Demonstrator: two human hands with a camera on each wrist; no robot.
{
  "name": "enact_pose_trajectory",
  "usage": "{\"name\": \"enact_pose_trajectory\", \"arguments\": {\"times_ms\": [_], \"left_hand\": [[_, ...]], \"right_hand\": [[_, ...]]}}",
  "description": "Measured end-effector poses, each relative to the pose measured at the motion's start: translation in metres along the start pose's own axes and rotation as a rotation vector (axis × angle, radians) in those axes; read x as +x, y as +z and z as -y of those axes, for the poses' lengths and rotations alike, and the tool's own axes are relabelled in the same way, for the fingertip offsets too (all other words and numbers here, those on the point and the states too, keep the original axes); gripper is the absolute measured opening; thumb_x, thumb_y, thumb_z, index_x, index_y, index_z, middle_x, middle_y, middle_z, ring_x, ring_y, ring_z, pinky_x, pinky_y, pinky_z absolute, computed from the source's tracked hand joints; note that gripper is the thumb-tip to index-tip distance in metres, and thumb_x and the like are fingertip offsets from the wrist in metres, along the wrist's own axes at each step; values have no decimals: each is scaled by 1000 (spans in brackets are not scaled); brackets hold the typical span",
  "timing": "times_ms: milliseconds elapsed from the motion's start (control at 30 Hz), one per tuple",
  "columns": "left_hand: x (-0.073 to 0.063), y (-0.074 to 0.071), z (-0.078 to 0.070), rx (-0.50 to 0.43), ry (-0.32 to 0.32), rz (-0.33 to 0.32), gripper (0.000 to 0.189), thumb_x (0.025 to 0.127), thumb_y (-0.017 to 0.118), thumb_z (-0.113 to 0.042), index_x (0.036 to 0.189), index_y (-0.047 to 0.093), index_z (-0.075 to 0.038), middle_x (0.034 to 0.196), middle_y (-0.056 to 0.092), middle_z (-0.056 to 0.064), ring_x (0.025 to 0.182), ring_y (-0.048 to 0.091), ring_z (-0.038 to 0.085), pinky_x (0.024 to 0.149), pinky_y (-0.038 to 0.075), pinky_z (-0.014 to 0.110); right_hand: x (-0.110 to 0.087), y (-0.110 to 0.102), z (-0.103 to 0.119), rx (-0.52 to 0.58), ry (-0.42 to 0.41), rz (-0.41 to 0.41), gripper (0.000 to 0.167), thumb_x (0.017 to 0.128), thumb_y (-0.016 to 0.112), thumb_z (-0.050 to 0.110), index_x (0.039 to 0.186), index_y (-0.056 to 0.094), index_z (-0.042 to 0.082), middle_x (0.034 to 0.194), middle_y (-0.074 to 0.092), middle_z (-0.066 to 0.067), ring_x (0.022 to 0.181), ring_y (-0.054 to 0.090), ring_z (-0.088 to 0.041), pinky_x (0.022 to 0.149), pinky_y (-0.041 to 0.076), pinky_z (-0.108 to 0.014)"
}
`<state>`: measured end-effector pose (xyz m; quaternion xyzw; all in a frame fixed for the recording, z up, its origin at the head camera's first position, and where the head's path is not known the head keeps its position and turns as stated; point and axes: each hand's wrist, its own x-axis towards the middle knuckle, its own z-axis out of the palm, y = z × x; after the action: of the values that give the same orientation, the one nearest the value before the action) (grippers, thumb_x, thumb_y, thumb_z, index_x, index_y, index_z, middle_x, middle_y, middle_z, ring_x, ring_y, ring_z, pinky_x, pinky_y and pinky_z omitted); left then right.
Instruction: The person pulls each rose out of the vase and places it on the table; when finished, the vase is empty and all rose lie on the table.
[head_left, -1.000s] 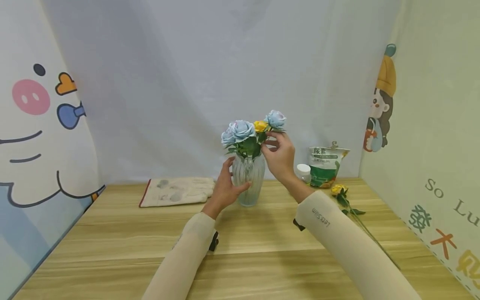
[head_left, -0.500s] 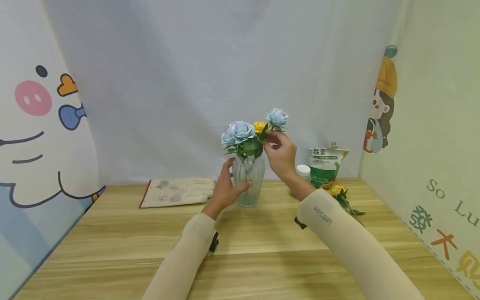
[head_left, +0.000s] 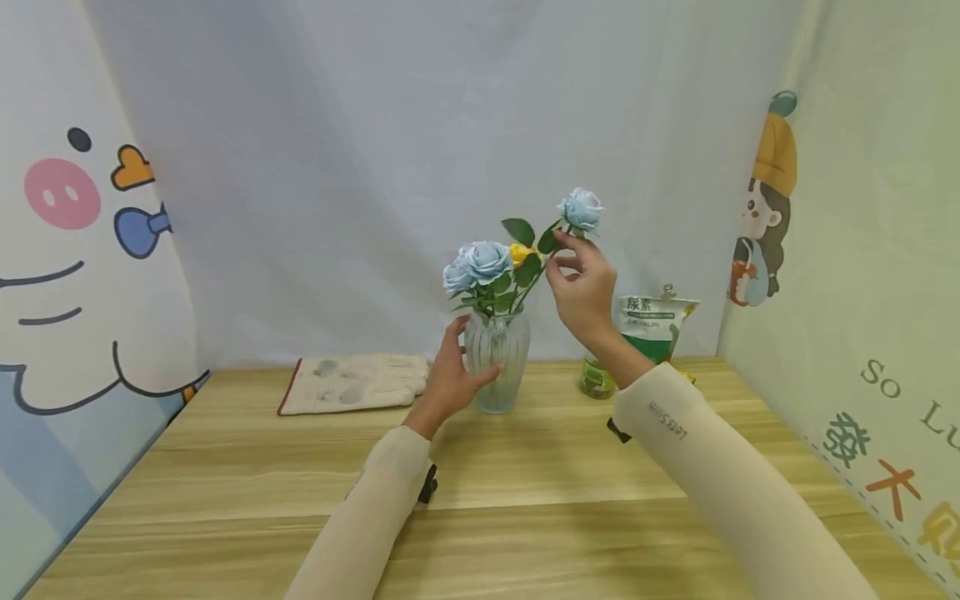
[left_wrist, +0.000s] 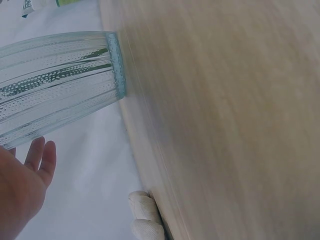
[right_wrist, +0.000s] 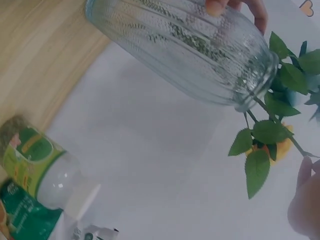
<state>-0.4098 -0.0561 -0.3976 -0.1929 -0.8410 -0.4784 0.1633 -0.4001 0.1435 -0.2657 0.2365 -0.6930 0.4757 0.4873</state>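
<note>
Blue rose (head_left: 581,209): pinched by the stem in right hand (head_left: 587,287), slanting from mouth of glass vase (head_left: 510,354), apparently for control; with vase upright on table (head_left: 510,517), clasped by left hand (head_left: 452,375), probably against tipping.

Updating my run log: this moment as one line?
left hand: grips glass vase; right hand: pinches blue rose stem; stem: reaches into vase
</note>
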Motion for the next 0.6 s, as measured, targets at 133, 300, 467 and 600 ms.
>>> {"name": "enact_pose_trajectory", "arguments": {"times_ms": [133, 300, 467, 600], "left_hand": [[0, 1, 1, -3, 8, -6, 95, 84, 81, -30, 155, 19, -17, 158, 28, 9, 125, 50, 36, 94, 49, 48], [0, 1, 1, -4, 14, -24, 94, 84, 81, -30, 155, 21, -17, 158, 30, 8, 124, 51, 36, 94, 49, 48], [0, 1, 1, -7, 19, -23, 94, 84, 81, -31, 155, 21, -17, 158, 29, 9, 124, 51, 37, 95, 49, 49], [0, 2, 1, -6, 26, -26, 95, 84, 81, -31, 155, 21, -16, 158, 29, 9, 124, 51, 37, 95, 49, 50]], "right_hand": [[7, -10, 27, -3, -79, -24, 30, 83, 67, -15, 112, 67, -11, 105, 67, -26, 81, 70, -39, 62, 45, -8], [15, -21, 45, 7, -174, -27, 28, 80, 67, -19, 108, 65, -17, 101, 66, -30, 78, 69, -42, 61, 46, -8], [26, -31, 38, 31, -248, -34, 28, 81, 70, -16, 108, 68, -14, 100, 67, -26, 79, 70, -39, 62, 48, -8], [33, -44, 42, 53, -266, -60, 29, 82, 72, -10, 110, 70, -8, 103, 69, -20, 81, 71, -34, 64, 49, -10]]}}
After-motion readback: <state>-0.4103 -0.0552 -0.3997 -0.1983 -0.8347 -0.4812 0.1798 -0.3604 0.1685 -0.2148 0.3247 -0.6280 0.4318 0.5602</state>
